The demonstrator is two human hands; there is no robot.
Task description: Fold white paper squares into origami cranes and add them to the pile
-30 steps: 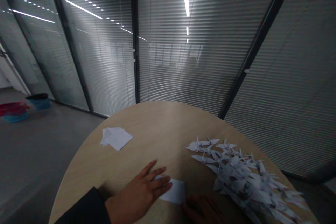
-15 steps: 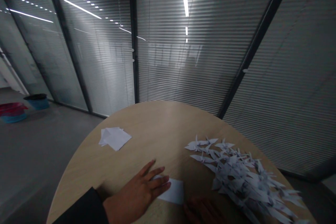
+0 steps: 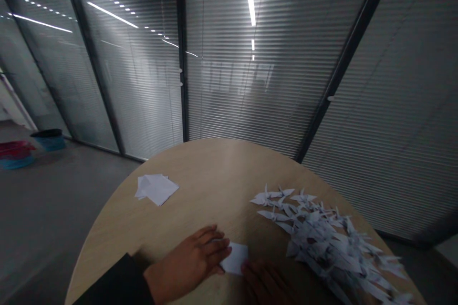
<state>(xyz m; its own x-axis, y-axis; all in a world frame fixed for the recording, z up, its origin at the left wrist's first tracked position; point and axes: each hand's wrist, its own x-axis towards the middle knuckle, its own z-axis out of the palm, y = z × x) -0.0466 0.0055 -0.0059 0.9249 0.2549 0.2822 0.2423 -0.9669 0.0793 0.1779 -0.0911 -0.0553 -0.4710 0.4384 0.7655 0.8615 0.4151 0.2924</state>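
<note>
A small white sheet of paper (image 3: 236, 258) lies on the round wooden table in front of me. My left hand (image 3: 195, 258) rests over its left part, palm down, fingers stretched out and close together. In dim shadow at the paper's right edge is my right hand (image 3: 266, 282), its fingers extended and a fingertip touching the lower right corner. The lower part of that hand is dark and cut off by the frame. To the right spreads a heap of folded white paper cranes (image 3: 322, 238).
A few loose white paper sheets (image 3: 157, 188) lie overlapped at the table's left side. Beyond the round table (image 3: 218, 167) stands a glass partition with blinds (image 3: 250, 95). Two blue bins, one lined in red (image 3: 16, 153) and one in black (image 3: 50, 139), stand on the floor at left.
My left hand's fingers have drawn closer together on the paper. My right hand has moved up and left, onto the paper's right corner.
</note>
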